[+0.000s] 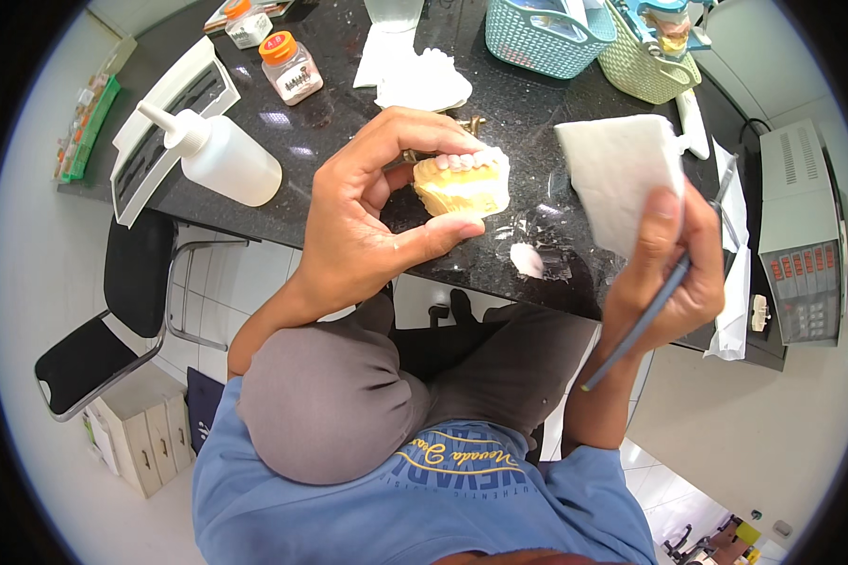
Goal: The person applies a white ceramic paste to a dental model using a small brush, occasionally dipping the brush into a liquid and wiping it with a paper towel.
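Observation:
My left hand (358,207) grips a yellow dental cast (452,193) between thumb and fingers, with a row of pale teeth (468,159) along its upper side. In my right hand (678,273) are a folded white pad (608,165), raised at the right of the cast, and a slim grey brush-like tool (636,330) slanting toward me, one end tipped yellow-green. Below the cast, a small pale pink blob (526,260) lies among white smears on the black worktop (339,94). A small brass-coloured object (471,125) is partly hidden behind the cast and my left hand.
White squeeze bottle (231,165) and long white case (132,174) at left; orange-lidded jars (290,75), crumpled tissue (424,85), teal basket (542,42) and green basket (643,75) behind; metal appliance (796,179) at right. A black chair (89,358) stands lower left.

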Tool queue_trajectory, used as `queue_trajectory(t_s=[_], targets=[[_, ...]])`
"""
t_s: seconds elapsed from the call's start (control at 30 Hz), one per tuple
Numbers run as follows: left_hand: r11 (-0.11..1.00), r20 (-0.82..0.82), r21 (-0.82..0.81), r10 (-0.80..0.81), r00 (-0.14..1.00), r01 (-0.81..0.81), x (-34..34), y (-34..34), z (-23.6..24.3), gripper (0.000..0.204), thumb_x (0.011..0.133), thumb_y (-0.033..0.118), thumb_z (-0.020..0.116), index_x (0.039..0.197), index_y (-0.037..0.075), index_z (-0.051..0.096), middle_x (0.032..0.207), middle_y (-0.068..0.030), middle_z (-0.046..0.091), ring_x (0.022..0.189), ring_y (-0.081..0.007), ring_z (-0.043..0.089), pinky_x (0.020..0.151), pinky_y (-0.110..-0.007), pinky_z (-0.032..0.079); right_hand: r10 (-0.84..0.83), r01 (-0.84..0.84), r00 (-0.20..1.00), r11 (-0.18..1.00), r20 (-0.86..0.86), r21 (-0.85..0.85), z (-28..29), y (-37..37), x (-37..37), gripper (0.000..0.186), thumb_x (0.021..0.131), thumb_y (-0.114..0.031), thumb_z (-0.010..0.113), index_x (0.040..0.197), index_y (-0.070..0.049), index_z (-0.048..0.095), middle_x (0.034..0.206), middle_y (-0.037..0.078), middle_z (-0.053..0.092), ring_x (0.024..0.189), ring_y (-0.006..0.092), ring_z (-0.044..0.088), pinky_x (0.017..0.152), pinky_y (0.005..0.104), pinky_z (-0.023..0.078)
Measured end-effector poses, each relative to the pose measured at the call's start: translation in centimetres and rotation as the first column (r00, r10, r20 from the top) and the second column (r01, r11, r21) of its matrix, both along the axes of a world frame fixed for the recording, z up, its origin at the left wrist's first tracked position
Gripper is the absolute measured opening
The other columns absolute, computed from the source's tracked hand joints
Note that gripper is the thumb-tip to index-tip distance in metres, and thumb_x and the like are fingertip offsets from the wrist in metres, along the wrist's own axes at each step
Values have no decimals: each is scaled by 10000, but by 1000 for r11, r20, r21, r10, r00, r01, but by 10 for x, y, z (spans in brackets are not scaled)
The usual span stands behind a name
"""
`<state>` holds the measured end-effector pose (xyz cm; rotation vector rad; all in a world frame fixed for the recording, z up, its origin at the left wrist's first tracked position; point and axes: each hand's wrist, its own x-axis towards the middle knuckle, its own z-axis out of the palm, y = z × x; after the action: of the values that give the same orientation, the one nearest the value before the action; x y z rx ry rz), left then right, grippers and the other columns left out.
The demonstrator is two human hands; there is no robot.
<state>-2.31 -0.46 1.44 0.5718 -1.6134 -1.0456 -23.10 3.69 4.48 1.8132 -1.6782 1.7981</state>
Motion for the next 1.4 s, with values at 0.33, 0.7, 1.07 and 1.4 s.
queue_trajectory(t_s=[0.33,0.7,1.07,1.4], targets=[[999,-98,43,-10,995,14,0,-2,-3,461,783,210,780,1120,-26,572,1134,-108,555,1078,-178,572,929,-321,494,-323,325,945,944,44,-57,1,16,-48,200,903,-158,646,950,29,699,799,57,669,695,90,576,626,219,452],[977,-117,-97,179,977,-191,21,-1,-7,516,869,465,663,1002,-20,547,1012,-136,589,965,-207,608,865,-346,508,-524,581,769,812,-365,58,10,35,-168,282,914,-221,651,1060,17,686,1032,89,703,922,181,658,823,294,503],[373,127,-850,831,542,-372,57,46,-47,344,901,218,658,1132,-20,569,998,-158,625,878,-281,610,771,-355,508,-134,120,990,968,-48,-222,-12,63,-145,681,1024,-481,208,1190,115,492,1025,275,619,940,312,628,834,431,517],[459,688,355,462,560,-814,67,185,-164,317,904,78,585,1197,-15,506,1024,-137,588,947,-187,574,839,-319,459,156,-87,944,968,290,-236,-16,86,-86,373,899,-251,529,1117,51,502,798,175,597,598,162,552,528,267,489]])
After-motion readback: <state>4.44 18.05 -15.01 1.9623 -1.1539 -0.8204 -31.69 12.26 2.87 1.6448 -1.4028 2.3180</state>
